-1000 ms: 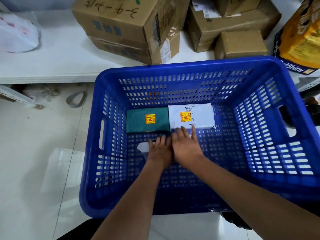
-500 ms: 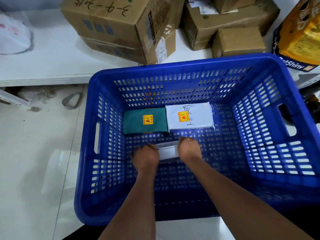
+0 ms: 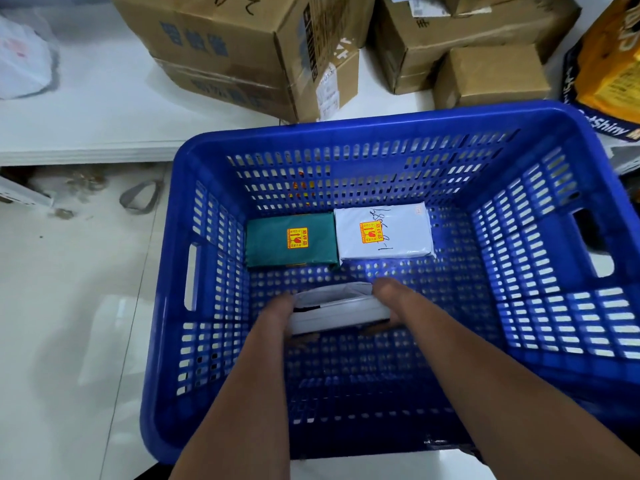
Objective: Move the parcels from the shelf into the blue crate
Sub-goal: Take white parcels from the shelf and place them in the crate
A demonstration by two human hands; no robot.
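Inside the blue crate [image 3: 346, 140], low over its perforated floor: a white parcel [image 3: 337, 308] held between both hands, tilted on edge and not yet lying flat. Left hand [image 3: 282, 317] on the parcel's left end, right hand [image 3: 389, 301] on its right end, fingers of each curled under and around so that the grip is closed on the package from both sides; fingertips mostly hidden beneath it. Further back on the crate floor, already placed: a green parcel [image 3: 291, 239] and a second white parcel [image 3: 382, 232], side by side and touching, each bearing a yellow-and-red sticker. So, by the look of it, two parcels delivered, a third about to be set down just in front of them. Still waiting on the white shelf [image 3: 104, 109] behind the crate: several cardboard boxes [image 3: 242, 46], a smaller brown box [image 3: 491, 74], a yellow-and-black carton [image 3: 609, 64] at the right edge, a white bag [image 3: 24, 60] far left. Most of the job apparently left, with plenty of free crate floor to the right.
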